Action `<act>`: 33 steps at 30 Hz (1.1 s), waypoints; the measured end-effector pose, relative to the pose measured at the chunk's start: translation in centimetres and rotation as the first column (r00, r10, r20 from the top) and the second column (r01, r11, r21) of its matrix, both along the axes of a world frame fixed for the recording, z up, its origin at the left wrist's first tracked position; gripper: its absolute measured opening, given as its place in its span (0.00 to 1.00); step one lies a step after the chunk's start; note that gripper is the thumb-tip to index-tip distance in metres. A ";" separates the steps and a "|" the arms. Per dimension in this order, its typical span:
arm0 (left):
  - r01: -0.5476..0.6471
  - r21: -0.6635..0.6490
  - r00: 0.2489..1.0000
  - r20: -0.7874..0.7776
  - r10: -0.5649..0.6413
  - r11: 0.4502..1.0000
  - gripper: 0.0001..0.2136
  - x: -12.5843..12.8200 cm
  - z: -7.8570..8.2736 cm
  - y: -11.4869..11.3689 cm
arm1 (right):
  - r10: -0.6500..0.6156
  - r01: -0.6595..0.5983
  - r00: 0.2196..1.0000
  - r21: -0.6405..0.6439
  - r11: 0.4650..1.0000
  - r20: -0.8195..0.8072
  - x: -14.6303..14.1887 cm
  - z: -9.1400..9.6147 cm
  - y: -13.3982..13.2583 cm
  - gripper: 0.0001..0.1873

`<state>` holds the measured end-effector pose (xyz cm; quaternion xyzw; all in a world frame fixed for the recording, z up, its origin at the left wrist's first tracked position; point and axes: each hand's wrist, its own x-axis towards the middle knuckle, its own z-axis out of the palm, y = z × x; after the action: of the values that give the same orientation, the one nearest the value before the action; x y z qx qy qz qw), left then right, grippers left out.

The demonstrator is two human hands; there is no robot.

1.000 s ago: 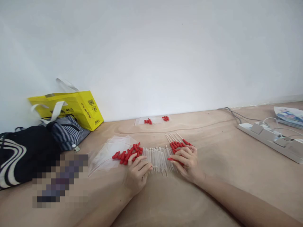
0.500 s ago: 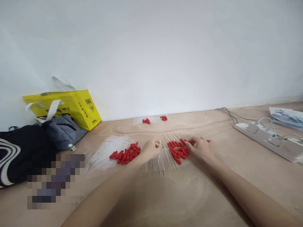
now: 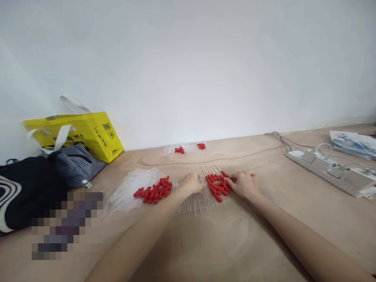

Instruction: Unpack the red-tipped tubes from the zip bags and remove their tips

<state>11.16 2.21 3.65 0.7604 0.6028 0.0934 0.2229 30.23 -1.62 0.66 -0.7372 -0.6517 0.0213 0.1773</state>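
Note:
My left hand [image 3: 192,183] is over a heap of thin clear tubes [image 3: 195,203], its fingers curled together and pointing down at them. What its fingertips pinch, if anything, is hidden. Just to the right lies a pile of red rubber dropper bulbs [image 3: 217,190]. My right hand [image 3: 243,185] reaches in at the right side of this pile, thumb and fingers closed on a red bulb at its edge. Behind the pile, several droppers [image 3: 212,168] lie side by side, their clear stems pointing away. More red bulbs [image 3: 155,192] lie left of my left hand.
Flat clear plastic bags [image 3: 129,190] are fanned out at the left. Bagged red-bulbed pieces [image 3: 179,150] lie by the wall. A yellow bag [image 3: 107,137], a striped pouch [image 3: 82,164] and a black bag [image 3: 32,188] stand left. A white power strip [image 3: 329,172] with cables lies right.
My left hand has lowered slightly toward the clear tubes, its fingers now pointing further down. My right hand has shifted a little toward the pile of bulbs. The whole view has drifted slightly.

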 end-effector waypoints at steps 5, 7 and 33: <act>0.145 0.167 0.989 0.000 -0.148 0.975 0.17 -1.4 0.4 -2.0 | -0.021 0.021 0.998 0.010 1.000 -0.061 0.4 0.1 0.2 0.17; 0.350 0.245 0.936 -0.058 -0.346 0.904 0.22 -2.7 0.4 -3.1 | -0.047 0.048 0.995 0.015 0.999 -0.086 0.7 0.3 0.3 0.18; 0.355 0.808 0.888 -0.136 -0.438 0.469 0.09 -9.2 -3.1 -6.1 | -0.109 0.064 0.975 -0.229 0.971 -0.191 0.5 -0.2 5.4 0.18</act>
<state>1.94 -3.85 0.55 0.8889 0.2866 0.3400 -0.1102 30.69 3.76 0.45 -0.7741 -0.5909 0.1610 0.1601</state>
